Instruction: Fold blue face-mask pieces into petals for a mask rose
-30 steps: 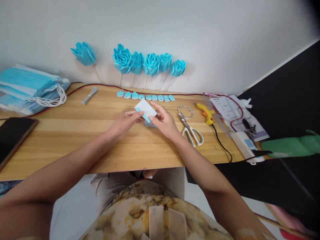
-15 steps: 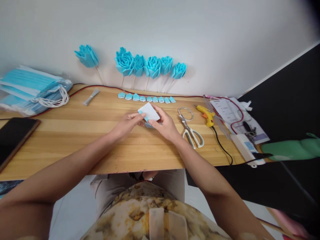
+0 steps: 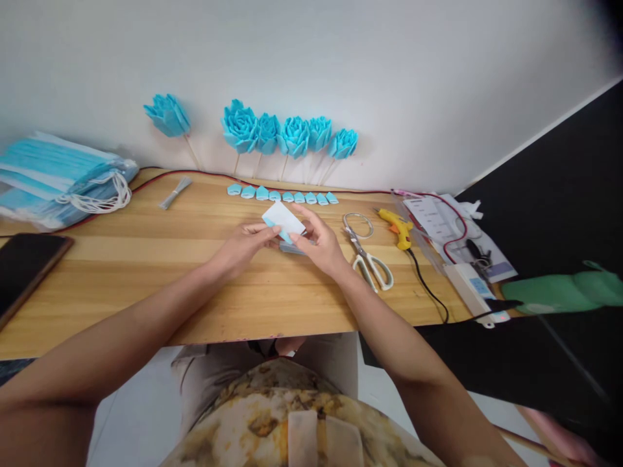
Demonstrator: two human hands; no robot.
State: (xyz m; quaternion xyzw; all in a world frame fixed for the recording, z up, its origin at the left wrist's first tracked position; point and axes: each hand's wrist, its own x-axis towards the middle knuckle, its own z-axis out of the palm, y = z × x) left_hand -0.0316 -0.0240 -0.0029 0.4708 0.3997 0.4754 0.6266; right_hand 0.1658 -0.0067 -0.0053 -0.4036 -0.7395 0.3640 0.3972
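Observation:
Over the middle of the wooden table [image 3: 146, 272] both my hands pinch one small white and light-blue piece of mask fabric [image 3: 282, 218]. My left hand [image 3: 243, 243] grips its left corner with thumb and forefinger. My right hand [image 3: 318, 243] holds its right edge, fingers curled round it. More blue pieces [image 3: 292, 248] lie on the table just under my hands. A row of several small folded blue petals [image 3: 282, 194] lies beyond them near the wall.
Several blue fabric roses on sticks [image 3: 272, 133] lean on the wall. A stack of blue face masks [image 3: 58, 185] and a phone [image 3: 24, 266] lie at the left. Scissors [image 3: 367, 253], a yellow glue gun [image 3: 396, 227], a power strip [image 3: 474, 288] and papers lie at the right.
My hands have stayed in place, turning and working the fabric piece slightly between the fingers. The view has shifted a little.

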